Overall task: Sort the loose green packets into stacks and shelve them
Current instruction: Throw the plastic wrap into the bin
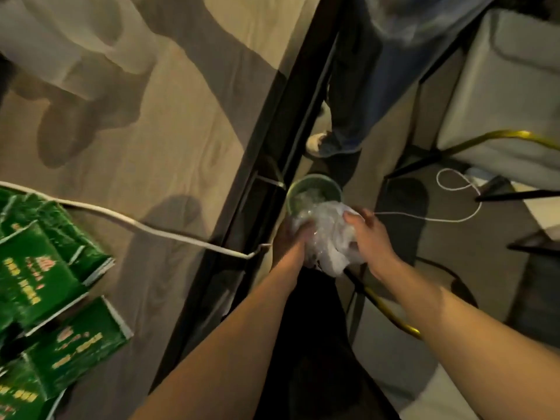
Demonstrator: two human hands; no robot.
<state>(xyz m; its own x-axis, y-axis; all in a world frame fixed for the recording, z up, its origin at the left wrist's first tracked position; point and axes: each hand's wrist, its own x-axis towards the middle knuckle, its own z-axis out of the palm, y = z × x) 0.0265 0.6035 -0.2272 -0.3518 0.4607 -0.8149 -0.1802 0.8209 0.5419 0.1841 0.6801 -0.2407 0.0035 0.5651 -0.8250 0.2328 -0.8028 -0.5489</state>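
Gripping a crumpled wad of clear plastic wrap [327, 237] from both sides, I hold it off the right edge of the desk [169, 122], just over a small round green bin [313, 194] on the floor. My left hand [295, 241] has its fingers curled into the wrap's left side; my right hand [368, 234] clamps the right side, thumb on top. The wrap is thin, glossy and wrinkled, and more of the same shiny film lies inside the bin.

The green packets [45, 298] lie at the desk's left edge, well apart from my hands. They are flat, rectangular and glossy, dark green with yellow lettering and pale edges. I can make out at least four, overlapping and tilted at different angles in a loose heap, some cut off by the picture's edge.

The desk has a pale wood-grain top with a dark frame along its edge. One white cable [133, 222] runs across it. Another thin white cable [454, 183] loops over the grey floor. Beyond the bin stand a person's legs in blue jeans [357, 95] and a pale shoe [316, 142].
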